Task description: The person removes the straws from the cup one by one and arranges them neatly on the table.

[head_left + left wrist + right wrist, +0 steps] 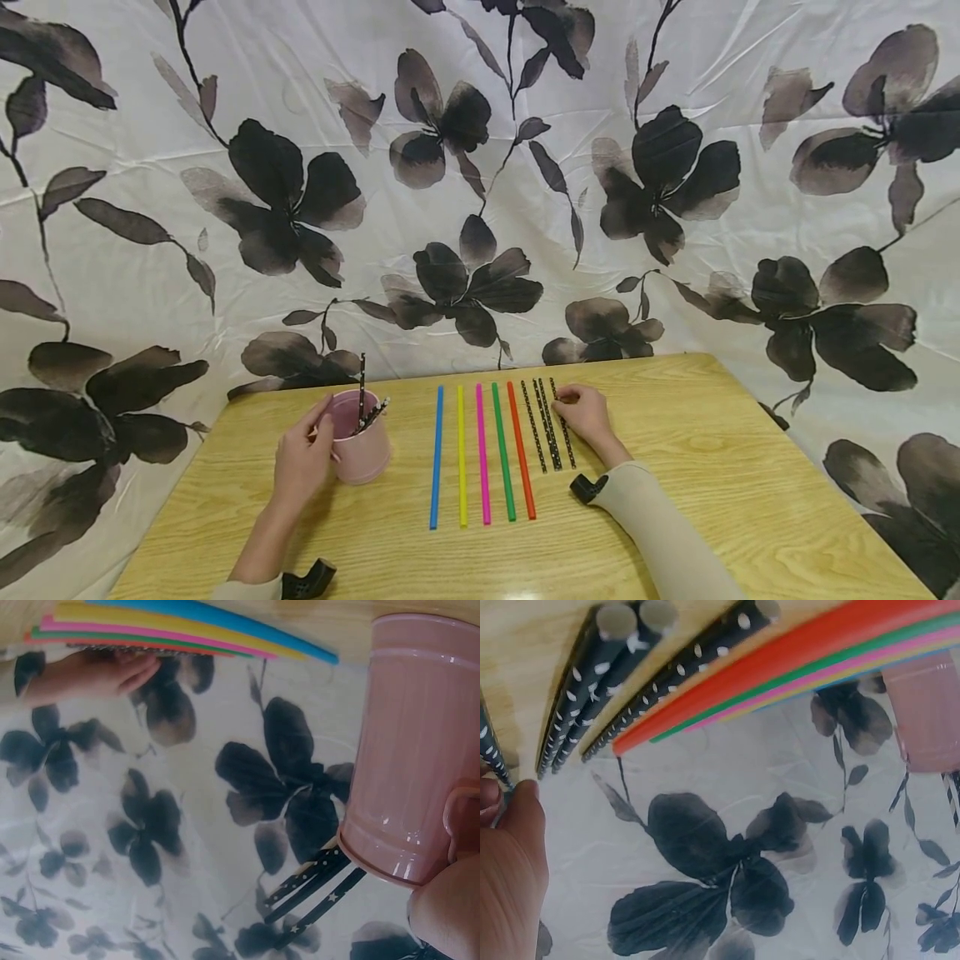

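Observation:
My left hand holds the pink mug at its left side, fingers near the rim and handle; the left wrist view shows the handle beside the hand. Black patterned straws stick out of the mug's mouth. On the right, my right hand pinches the upper part of the rightmost black dotted straw, which lies on the table. Just left of it lie more black patterned straws; in the right wrist view their open ends are close to the camera.
Blue, yellow, pink, green and red straws lie side by side between the mug and the black straws. Behind the wooden table hangs a floral cloth.

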`<state>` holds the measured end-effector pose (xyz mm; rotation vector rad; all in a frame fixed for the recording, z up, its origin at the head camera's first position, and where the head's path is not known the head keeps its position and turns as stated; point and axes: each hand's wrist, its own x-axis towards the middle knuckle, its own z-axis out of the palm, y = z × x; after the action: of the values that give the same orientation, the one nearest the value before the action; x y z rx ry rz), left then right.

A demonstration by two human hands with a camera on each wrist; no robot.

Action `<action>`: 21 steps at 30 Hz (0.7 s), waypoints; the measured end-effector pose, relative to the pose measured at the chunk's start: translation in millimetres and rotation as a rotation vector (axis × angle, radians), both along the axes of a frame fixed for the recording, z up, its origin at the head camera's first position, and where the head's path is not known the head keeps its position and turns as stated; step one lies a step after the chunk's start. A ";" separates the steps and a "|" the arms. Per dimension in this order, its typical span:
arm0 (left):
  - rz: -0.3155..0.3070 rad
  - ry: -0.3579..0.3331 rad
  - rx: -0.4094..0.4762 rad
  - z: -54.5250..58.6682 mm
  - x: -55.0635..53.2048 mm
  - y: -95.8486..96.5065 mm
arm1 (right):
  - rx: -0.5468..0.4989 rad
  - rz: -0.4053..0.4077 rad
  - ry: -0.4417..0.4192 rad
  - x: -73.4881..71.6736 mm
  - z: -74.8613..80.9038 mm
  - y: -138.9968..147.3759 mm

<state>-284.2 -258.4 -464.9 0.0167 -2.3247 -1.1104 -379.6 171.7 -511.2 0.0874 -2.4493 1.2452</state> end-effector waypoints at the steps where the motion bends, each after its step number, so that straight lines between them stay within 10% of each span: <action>1: 0.002 0.000 0.000 -0.5 -0.2 -0.3 | -0.008 -0.006 0.008 -0.3 0.2 -0.4; 9: 0.003 -0.008 0.008 -1.7 0.2 0.6 | -0.151 -0.009 0.089 -0.1 11.8 -23.7; 21: 0.013 0.012 0.016 -1.4 0.4 1.3 | -0.203 0.272 0.152 25.7 52.7 -120.6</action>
<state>-283.8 -257.1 -466.3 0.0305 -2.3023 -1.1196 -353.9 51.0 -458.6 0.4554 -2.2214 1.5330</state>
